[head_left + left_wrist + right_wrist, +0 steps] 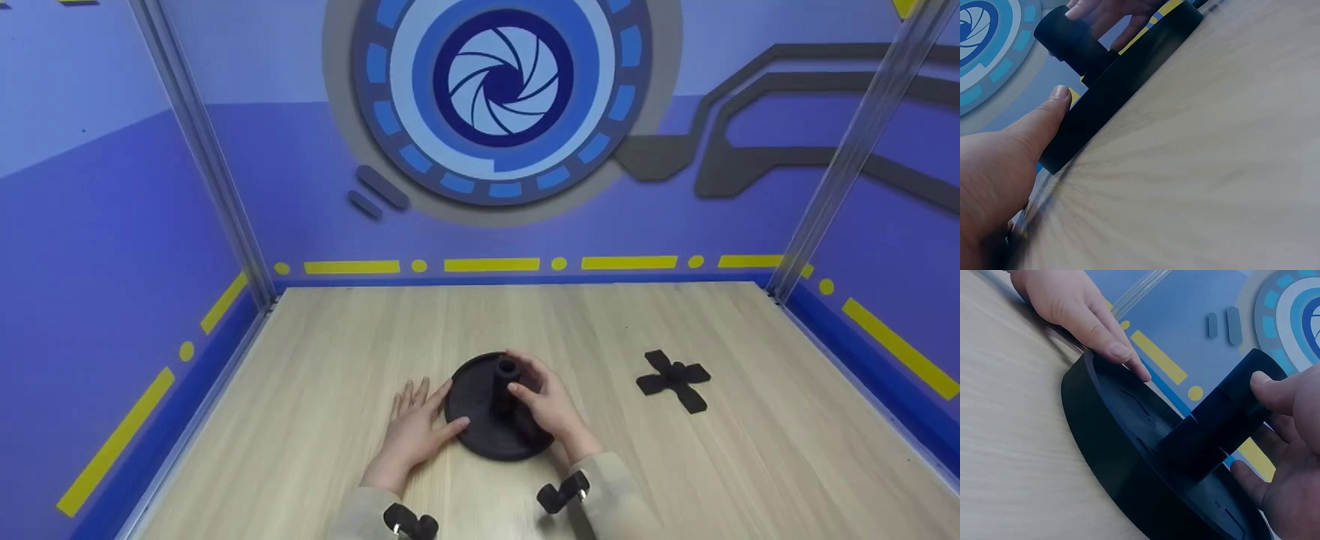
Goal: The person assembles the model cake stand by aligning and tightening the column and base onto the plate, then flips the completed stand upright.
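One four-bladed black piece [676, 377] well apart, right hand [556, 411] grip curled round post [504, 401], left hand [412, 431] spread, touching dish [474, 401].

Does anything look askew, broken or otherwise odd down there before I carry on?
Nothing stands out. The black post looks upright on the round base, with the right hand gripping the post and the left hand at the rim. The four-armed piece lies apart on the table, with no visible damage.
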Motion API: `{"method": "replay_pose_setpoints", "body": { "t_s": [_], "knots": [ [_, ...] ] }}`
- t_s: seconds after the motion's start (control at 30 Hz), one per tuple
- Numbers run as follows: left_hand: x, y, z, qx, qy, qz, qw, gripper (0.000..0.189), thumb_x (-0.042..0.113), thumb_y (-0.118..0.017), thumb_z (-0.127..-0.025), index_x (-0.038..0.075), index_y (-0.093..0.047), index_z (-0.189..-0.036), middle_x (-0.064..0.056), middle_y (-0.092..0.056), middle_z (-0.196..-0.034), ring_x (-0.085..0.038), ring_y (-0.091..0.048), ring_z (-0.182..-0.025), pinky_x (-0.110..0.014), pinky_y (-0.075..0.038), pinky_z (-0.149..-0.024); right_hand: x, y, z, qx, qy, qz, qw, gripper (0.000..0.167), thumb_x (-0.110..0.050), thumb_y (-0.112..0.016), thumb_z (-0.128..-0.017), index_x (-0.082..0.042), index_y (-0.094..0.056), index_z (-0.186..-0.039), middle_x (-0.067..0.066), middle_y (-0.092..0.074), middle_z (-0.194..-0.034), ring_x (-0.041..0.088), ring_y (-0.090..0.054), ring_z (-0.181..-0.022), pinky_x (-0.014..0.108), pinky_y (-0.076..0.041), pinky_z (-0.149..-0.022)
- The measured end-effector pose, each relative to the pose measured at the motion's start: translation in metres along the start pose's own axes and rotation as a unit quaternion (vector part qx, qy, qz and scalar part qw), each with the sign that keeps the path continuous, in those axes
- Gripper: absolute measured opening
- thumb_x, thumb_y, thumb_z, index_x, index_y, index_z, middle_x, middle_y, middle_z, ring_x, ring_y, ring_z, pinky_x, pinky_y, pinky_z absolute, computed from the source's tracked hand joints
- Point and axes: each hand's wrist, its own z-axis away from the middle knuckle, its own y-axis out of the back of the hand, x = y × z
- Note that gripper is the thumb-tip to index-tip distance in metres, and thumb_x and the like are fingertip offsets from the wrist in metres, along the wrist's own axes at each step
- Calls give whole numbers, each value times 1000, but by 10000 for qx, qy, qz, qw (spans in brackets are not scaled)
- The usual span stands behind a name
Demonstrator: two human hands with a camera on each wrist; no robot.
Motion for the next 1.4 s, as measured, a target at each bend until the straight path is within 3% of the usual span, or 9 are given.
{"method": "replay_pose_setpoints", "body": {
  "t_s": [0.17,0.37,0.67,1.1,1.23,1.4],
  "knots": [
    [1,1,1,-17,-6,15,10000,82,64,-64,-92,17,-45,-157,-30,-31,-165,-55,-16,-155,-68,-10,-128,-2,-1,1,163,-17,177,9997,49,-2,-68,-95,2,-55,-142,22,-60,-145,36,-53,-139,41,-45,-119],
    [0,0,0,3,-10,13,10000,80,61,-65,-93,18,-45,-157,-29,-30,-165,-55,-16,-155,-67,-10,-129,-1,-4,1,421,38,265,9988,48,-2,-74,-91,3,-59,-136,23,-65,-137,35,-59,-131,51,-48,-115],
    [1,0,1,-8,67,103,9999,82,65,-64,-92,19,-44,-157,-29,-30,-165,-54,-15,-156,-66,-9,-130,0,-11,1,986,-121,871,9912,46,-9,-81,-88,-3,-60,-129,16,-67,-133,33,-63,-127,45,-50,-111],
    [0,-1,0,15,12,6,10000,83,65,-64,-92,19,-44,-157,-29,-31,-165,-54,-17,-156,-66,-11,-129,-2,-22,4,1516,-101,1198,9811,51,-15,-87,-81,-8,-58,-123,11,-68,-124,28,-65,-119,38,-53,-102],
    [-1,-1,-1,35,-16,-9,10000,82,65,-64,-92,18,-45,-157,-29,-32,-165,-54,-17,-155,-66,-12,-129,-2,-19,2,1460,-66,1109,9830,53,-16,-88,-80,-8,-58,-123,11,-67,-123,26,-64,-116,34,-52,-101],
    [-1,-2,0,3,23,12,10000,82,64,-64,-92,19,-44,-157,-28,-31,-165,-53,-17,-156,-66,-11,-129,0,-8,0,938,35,248,9953,55,-9,-81,-88,1,-55,-136,20,-65,-135,34,-61,-128,39,-50,-112]
  ]
}}
